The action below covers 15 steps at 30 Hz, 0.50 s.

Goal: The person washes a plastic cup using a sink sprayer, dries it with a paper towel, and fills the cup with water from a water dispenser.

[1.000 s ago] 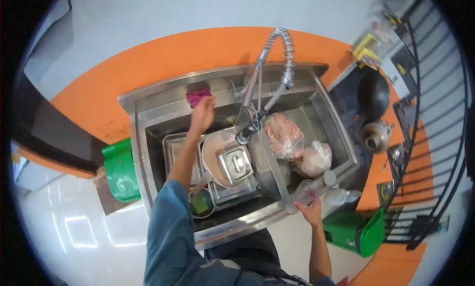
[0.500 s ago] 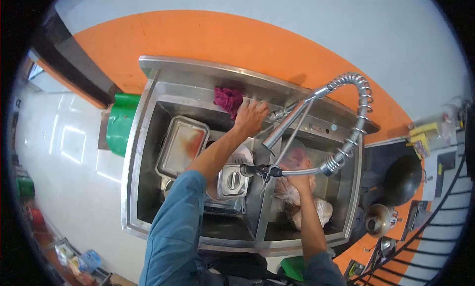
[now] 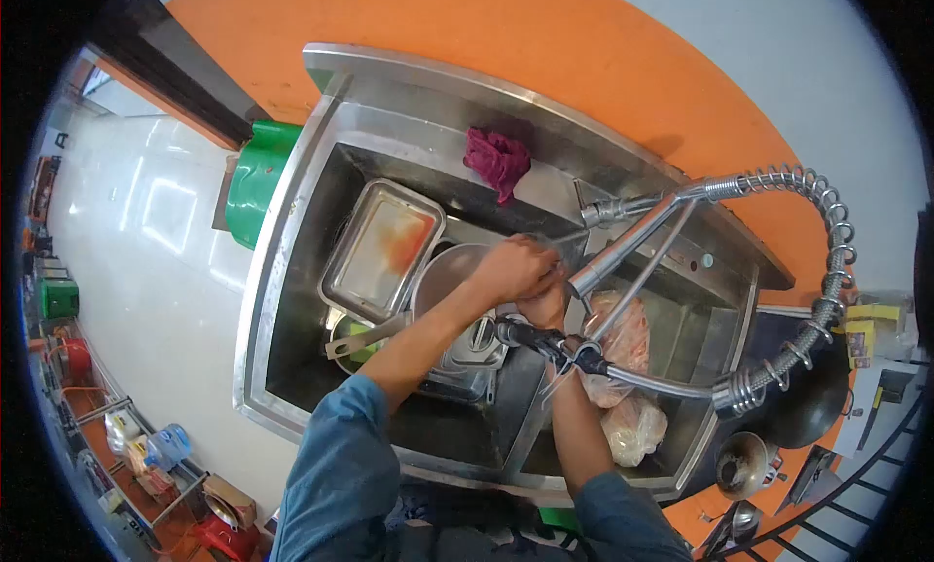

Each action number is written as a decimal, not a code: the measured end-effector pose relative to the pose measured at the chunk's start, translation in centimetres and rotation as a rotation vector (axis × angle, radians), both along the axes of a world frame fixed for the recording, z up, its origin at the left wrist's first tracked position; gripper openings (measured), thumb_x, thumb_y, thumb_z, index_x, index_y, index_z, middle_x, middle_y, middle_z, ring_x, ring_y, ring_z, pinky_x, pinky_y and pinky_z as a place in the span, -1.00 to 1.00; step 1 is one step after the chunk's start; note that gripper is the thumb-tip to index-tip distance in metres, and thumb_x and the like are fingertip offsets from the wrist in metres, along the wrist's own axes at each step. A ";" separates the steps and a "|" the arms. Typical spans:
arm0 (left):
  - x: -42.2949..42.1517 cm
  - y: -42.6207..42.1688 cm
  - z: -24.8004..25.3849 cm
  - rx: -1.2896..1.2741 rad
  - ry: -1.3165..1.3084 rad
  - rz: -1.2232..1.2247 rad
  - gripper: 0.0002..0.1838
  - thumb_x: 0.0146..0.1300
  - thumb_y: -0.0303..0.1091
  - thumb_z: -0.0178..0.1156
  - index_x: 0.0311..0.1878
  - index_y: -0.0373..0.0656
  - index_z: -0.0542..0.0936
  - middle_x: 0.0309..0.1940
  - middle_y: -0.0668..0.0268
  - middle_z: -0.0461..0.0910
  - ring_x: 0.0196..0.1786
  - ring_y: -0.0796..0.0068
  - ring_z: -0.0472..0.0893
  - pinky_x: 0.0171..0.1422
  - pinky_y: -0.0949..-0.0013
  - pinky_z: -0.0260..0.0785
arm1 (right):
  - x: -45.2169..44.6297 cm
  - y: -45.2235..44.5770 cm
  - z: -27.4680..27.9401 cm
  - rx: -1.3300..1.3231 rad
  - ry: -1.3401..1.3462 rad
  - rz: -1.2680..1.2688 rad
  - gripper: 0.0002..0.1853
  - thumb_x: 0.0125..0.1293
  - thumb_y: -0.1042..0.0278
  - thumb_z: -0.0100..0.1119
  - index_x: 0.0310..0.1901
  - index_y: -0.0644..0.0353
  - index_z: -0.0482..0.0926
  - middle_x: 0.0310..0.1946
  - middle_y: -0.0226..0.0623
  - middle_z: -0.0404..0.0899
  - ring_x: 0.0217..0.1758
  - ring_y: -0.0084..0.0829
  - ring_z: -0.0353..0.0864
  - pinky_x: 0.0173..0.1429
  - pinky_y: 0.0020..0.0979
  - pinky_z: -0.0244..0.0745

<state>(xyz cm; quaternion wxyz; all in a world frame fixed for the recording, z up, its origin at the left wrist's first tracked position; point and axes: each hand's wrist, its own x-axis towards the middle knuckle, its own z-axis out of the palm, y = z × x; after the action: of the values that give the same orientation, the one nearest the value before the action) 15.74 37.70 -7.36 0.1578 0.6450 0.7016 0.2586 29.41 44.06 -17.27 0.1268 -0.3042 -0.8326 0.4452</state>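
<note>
My left hand (image 3: pixel 530 268) is curled over my right hand (image 3: pixel 543 307), the two meeting above the divider between the sink basins. Right beside them is the end of the chrome spout (image 3: pixel 580 288); I cannot make out running water. The right hand's fingers are mostly hidden under the left. Below my left forearm, a long-handled pan (image 3: pixel 449 275) lies in the left basin, partly over a steel lidded container (image 3: pixel 477 346). A steel tray (image 3: pixel 379 246) with a reddish stain leans beside it. Plastic-wrapped meat (image 3: pixel 618 353) and a pale wrapped bundle (image 3: pixel 634 431) lie in the right basin.
A crumpled purple cloth (image 3: pixel 498 163) lies on the sink's back ledge. The coiled spray hose (image 3: pixel 837 260) arches over the right side, its black spray head (image 3: pixel 530 336) hanging near my wrists. Past the right edge stands a dark wok (image 3: pixel 808 397). A green bin (image 3: pixel 261 182) stands left.
My left hand has moved down from beside the faucet base, and my right hand has left the wrapped meat; they now meet by the spout. The view has shifted too.
</note>
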 end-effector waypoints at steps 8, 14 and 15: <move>3.4 4.5 -5.4 0.290 0.020 0.111 -0.79 0.22 -0.24 0.03 -0.36 -0.13 0.58 -0.58 0.21 0.56 -0.36 0.20 0.61 -0.19 0.16 0.39 | 0.6 -2.4 2.3 -0.086 0.094 -0.128 -0.29 -0.05 0.27 0.47 0.11 0.19 0.27 0.01 -0.17 0.41 0.05 -0.28 0.48 0.10 -0.29 0.38; 2.1 2.9 -4.1 0.362 -0.267 0.201 -0.81 0.13 -0.31 0.12 -0.19 -0.10 0.58 -0.56 0.24 0.53 -0.34 0.15 0.57 -0.20 0.10 0.33 | 0.2 -3.4 7.6 -0.198 0.388 -0.186 -0.31 0.03 0.22 0.41 0.15 0.19 0.25 0.01 -0.15 0.41 0.04 -0.26 0.49 0.06 -0.28 0.40; 1.7 2.3 -4.1 0.327 -0.338 0.218 -0.81 0.16 -0.30 0.11 -0.18 -0.11 0.58 -0.56 0.24 0.53 -0.37 0.14 0.57 -0.22 0.08 0.32 | -0.4 -3.4 8.1 -0.194 0.418 -0.195 -0.31 0.04 0.22 0.40 0.16 0.19 0.25 0.01 -0.14 0.41 0.04 -0.25 0.49 0.05 -0.28 0.40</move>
<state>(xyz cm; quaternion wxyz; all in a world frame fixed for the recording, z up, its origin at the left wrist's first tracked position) 17.48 40.04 -11.49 0.1375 0.5304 0.6794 0.4881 29.06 40.67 -9.20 0.3089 -0.2950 -0.7083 0.5620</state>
